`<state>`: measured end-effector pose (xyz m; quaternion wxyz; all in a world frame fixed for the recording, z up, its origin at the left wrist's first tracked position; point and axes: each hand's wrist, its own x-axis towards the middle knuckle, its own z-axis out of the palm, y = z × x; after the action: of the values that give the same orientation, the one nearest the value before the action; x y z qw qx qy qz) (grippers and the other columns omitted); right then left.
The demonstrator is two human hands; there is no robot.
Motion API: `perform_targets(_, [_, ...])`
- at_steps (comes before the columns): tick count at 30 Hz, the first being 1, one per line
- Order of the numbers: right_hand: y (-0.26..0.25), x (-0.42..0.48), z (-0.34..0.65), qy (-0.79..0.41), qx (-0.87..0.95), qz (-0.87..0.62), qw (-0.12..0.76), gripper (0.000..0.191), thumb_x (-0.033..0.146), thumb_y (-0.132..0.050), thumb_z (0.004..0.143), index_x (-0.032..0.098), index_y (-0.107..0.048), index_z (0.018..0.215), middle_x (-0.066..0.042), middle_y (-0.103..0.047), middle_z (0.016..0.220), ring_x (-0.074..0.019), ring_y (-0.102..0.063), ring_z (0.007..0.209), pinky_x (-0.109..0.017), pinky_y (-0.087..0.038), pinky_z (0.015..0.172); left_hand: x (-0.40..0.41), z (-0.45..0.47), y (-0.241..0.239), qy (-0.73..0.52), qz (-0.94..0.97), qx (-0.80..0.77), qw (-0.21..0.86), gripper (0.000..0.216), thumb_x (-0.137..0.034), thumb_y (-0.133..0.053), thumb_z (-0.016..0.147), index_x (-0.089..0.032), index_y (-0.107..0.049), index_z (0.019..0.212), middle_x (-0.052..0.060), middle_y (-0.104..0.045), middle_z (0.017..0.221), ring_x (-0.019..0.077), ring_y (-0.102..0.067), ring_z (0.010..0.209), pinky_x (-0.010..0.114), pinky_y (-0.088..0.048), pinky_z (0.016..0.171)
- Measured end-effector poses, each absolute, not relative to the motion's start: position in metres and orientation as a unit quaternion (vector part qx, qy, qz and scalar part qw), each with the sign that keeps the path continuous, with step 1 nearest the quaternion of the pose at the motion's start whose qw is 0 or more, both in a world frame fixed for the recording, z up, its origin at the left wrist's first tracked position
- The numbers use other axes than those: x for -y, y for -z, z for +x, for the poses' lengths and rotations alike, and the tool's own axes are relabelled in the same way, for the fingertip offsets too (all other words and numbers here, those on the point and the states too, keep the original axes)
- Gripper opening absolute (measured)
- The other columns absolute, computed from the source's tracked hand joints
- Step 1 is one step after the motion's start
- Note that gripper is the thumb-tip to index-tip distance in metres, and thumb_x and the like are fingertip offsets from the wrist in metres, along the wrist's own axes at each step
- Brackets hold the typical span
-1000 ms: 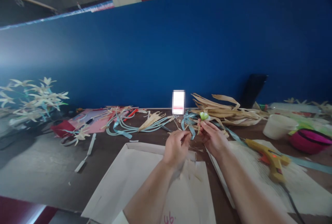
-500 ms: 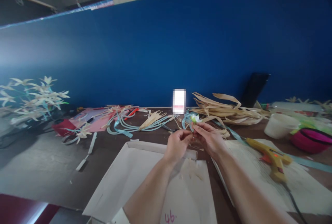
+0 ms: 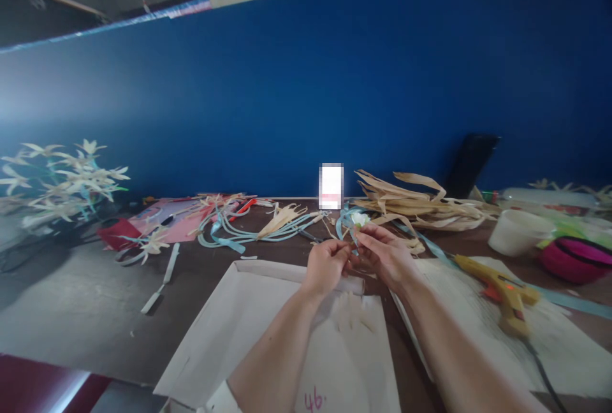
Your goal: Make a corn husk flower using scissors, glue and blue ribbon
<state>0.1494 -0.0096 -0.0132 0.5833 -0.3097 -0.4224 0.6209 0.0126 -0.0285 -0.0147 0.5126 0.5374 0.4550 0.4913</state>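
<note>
A small white artificial flower (image 3: 359, 218) with a bit of green at its base stands up from the fingertips of my right hand (image 3: 386, 252), which are pinched just below it. Close beside, my left hand (image 3: 326, 264) is closed with thumb and fingers pressed together, and whatever lies in that pinch is hidden. Both hands hover over the far edge of an opened white cardboard box (image 3: 215, 324) marked "46". Behind the flower lies a loop of light blue ribbon (image 3: 340, 225).
Dried corn husks (image 3: 415, 202) lie at the back right. A yellow glue gun (image 3: 507, 289) rests on white sheets, near a white cup (image 3: 519, 231) and a magenta bowl (image 3: 576, 260). Pale blue stems (image 3: 239, 228) lie left of centre, and white husk flowers (image 3: 71, 174) stand far left.
My hands have drawn slightly apart at the fingertips. The flower has turned or tilted a little in my right hand, and less green shows.
</note>
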Motion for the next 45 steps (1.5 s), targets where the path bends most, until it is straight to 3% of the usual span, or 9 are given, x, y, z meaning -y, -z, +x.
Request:
perform_targets(12, [0.014, 0.010, 0.149, -0.621, 0.429, -0.324, 0.570, 0.029, 0.032, -0.077, 0.064, 0.018, -0.067, 0.088, -0.001, -0.065, 0.074, -0.0105, -0.058, 0.060, -0.021, -0.047, 0.053, 0.030, 0.012, 0.011, -0.488, 0.527, -0.439, 0.540, 0.025, -0.037, -0.058, 0.075, -0.012, -0.065, 0.076, 0.004, -0.065, 0.065, 0.0072, -0.049, 0.048, 0.018, -0.040, 0.044])
perform_targets(22, [0.023, 0.005, 0.149, -0.557, 0.460, -0.351, 0.596, 0.025, 0.035, -0.077, 0.062, 0.018, -0.065, 0.076, 0.000, -0.064, 0.067, -0.0113, -0.057, 0.057, -0.022, -0.044, 0.051, 0.030, 0.015, 0.016, -0.472, 0.538, -0.447, 0.537, 0.024, -0.036, -0.055, 0.076, -0.013, -0.064, 0.078, 0.003, -0.064, 0.066, 0.0069, -0.048, 0.048, 0.018, -0.040, 0.044])
perform_targets(29, [0.022, 0.005, 0.149, -0.572, 0.457, -0.363, 0.576, 0.033, 0.036, -0.077, 0.063, 0.020, -0.068, 0.090, 0.000, -0.065, 0.071, -0.0117, -0.058, 0.057, -0.023, -0.045, 0.051, 0.030, 0.013, 0.016, -0.478, 0.543, -0.459, 0.516, 0.023, -0.036, -0.055, 0.077, -0.014, -0.062, 0.076, 0.003, -0.064, 0.067, 0.0076, -0.050, 0.048, 0.018, -0.040, 0.045])
perform_targets(35, [0.025, 0.004, 0.150, -0.593, 0.461, -0.362, 0.552, 0.033, 0.037, -0.077, 0.063, 0.020, -0.069, 0.090, -0.001, -0.065, 0.071, -0.0138, -0.060, 0.056, -0.025, -0.048, 0.049, 0.030, 0.015, 0.019, -0.475, 0.559, -0.470, 0.490, 0.023, -0.037, -0.054, 0.077, -0.016, -0.063, 0.077, 0.002, -0.064, 0.066, 0.0083, -0.049, 0.047, 0.019, -0.040, 0.044])
perform_targets(39, [0.025, 0.002, 0.149, -0.581, 0.438, -0.373, 0.576, 0.035, 0.034, -0.078, 0.063, 0.020, -0.069, 0.094, -0.002, -0.067, 0.079, -0.0137, -0.061, 0.062, -0.024, -0.052, 0.053, 0.027, 0.010, 0.019, -0.481, 0.574, -0.487, 0.448, 0.024, -0.036, -0.052, 0.079, -0.016, -0.064, 0.078, 0.002, -0.066, 0.067, 0.0088, -0.050, 0.048, 0.020, -0.039, 0.045])
perform_targets(45, [0.023, -0.002, 0.149, -0.571, 0.374, -0.356, 0.638, 0.032, 0.026, -0.081, 0.058, 0.019, -0.070, 0.088, -0.002, -0.068, 0.080, -0.0115, -0.061, 0.068, -0.021, -0.054, 0.063, 0.021, -0.009, 0.013, -0.500, 0.577, -0.578, 0.287, 0.025, -0.035, -0.047, 0.084, -0.020, -0.066, 0.091, 0.002, -0.069, 0.074, 0.0123, -0.060, 0.061, 0.022, -0.043, 0.060])
